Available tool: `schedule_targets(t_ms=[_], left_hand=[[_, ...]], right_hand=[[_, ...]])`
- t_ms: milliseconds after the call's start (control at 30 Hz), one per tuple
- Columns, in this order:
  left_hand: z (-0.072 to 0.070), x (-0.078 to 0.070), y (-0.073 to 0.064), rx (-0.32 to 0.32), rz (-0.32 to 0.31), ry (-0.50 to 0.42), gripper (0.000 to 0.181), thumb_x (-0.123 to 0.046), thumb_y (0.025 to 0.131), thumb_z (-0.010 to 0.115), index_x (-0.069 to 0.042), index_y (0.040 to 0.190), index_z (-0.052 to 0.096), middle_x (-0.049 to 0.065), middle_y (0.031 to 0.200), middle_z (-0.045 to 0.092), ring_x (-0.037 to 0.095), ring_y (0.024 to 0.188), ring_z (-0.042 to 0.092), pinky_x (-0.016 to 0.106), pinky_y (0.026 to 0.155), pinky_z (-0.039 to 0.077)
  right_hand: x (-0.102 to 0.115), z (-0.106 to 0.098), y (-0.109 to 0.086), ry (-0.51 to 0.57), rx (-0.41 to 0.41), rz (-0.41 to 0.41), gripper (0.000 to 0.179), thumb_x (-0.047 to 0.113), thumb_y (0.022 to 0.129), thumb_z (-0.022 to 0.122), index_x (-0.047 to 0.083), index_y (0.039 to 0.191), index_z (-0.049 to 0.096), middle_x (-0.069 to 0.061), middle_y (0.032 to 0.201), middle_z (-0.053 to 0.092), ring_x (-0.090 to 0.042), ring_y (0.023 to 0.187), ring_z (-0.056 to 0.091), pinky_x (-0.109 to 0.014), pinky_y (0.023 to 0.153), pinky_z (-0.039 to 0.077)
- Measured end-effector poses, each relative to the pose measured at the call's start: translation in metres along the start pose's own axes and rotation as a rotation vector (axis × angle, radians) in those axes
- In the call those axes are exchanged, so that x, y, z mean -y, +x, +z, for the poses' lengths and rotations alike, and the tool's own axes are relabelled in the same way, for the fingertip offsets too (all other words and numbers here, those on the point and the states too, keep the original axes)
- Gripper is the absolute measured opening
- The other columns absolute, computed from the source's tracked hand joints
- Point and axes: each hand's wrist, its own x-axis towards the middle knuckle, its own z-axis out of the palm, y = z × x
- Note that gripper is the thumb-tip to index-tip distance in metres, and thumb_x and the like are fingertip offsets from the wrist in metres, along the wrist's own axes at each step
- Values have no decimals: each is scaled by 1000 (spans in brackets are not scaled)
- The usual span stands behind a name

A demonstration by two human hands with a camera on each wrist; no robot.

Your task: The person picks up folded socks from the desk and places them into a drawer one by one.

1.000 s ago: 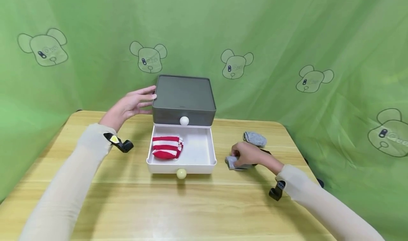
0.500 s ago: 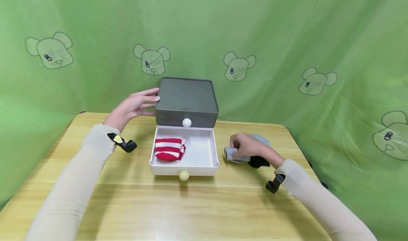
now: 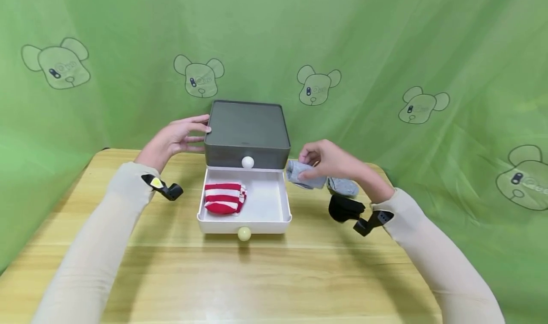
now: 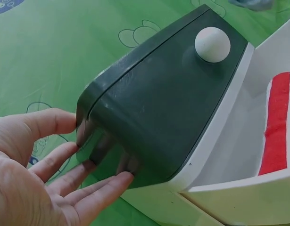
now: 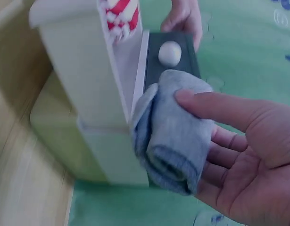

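Observation:
My right hand (image 3: pixel 331 161) pinches a rolled grey sock (image 5: pixel 175 125) between thumb and fingers, raised just right of the open white drawer (image 3: pixel 267 226). Inside that drawer, at its left, lies a red-and-white striped sock (image 3: pixel 222 198). The drawer belongs to a small drawer box with a dark grey upper part (image 3: pixel 250 124). Against the left side of this upper part, my left hand (image 3: pixel 175 138) rests with straight, spread fingertips; the left wrist view shows thumb and fingers touching its dark wall.
On the wooden table (image 3: pixel 257 276), right of the box, lie another grey rolled sock (image 3: pixel 343 187) and a black sock (image 3: pixel 342 208). A white knob (image 3: pixel 247 162) and a yellow knob (image 3: pixel 244 233) stick out in front. A green curtain (image 3: pixel 257 38) hangs behind.
My right hand has lifted the grey sock off the table and brought it up and left toward the drawer. The black sock is uncovered. My left hand stays at the box.

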Motion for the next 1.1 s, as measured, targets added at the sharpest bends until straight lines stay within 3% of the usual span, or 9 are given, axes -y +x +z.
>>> schedule_targets(t_ms=[233,433,600,900,1100], left_hand=[[1,-2,-3,-35,15,55,72,-7,100,60,-23,162,27,10,168,28,36,147,40,49,122,40],[3,0,-2,-58,-2,3,71,-6,98,62,-23,160,32,9,168,28,36,148,39,50,121,41],[3,3,-2,-48,5,22,70,-7,99,61,-24,161,31,9,168,29,36,149,39,50,121,41],[2,2,-1,-40,-10,-44,70,-6,99,61,-26,160,31,7,168,29,35,150,38,50,121,40],[2,2,-1,-41,3,-27,70,-7,99,61,-26,160,32,7,168,29,35,149,39,49,121,41]], right_hand=[[35,20,17,89,68,-20,28,6,80,85,2,100,66,-11,99,75,-19,91,69,-29,85,63],[44,40,27,136,99,-8,32,6,81,85,1,107,68,-10,100,75,-18,92,68,-30,88,62],[42,52,31,80,121,-14,34,8,82,85,-1,112,72,-11,104,76,-16,93,70,-29,88,62],[38,68,40,9,183,-1,29,9,85,82,2,112,73,-9,105,76,-16,94,69,-27,89,61],[38,77,46,-119,215,-15,29,9,87,81,1,114,73,-9,104,76,-16,94,68,-28,88,60]])
